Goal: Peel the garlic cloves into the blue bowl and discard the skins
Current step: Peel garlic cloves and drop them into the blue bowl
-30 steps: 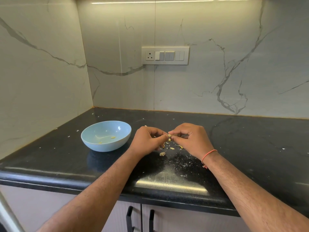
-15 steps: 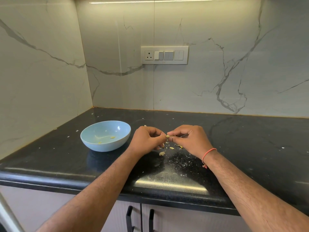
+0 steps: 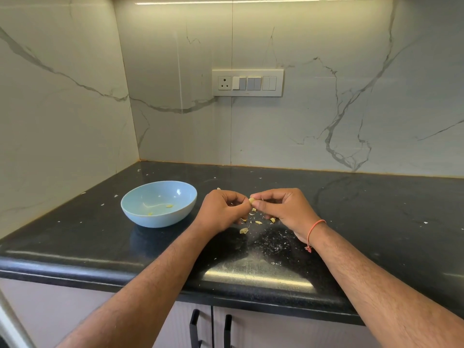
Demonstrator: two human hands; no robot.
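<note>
A small pale garlic clove (image 3: 251,200) sits between the fingertips of both hands above the black countertop (image 3: 376,209). My left hand (image 3: 221,209) has its fingers curled and pinches the clove from the left. My right hand (image 3: 281,208) pinches it from the right with thumb and forefinger. The blue bowl (image 3: 158,203) stands to the left of my hands, with a couple of small yellowish pieces inside. Loose skins and garlic bits (image 3: 253,222) lie on the counter just below my hands.
Small white flecks are scattered over the countertop. The marble wall with a switch panel (image 3: 247,82) stands behind, and a side wall closes the left. Cabinet handles (image 3: 211,330) show under the counter's front edge.
Both hands stay together at the same spot on the clove, with only slight finger movement. The bowl has not moved.
</note>
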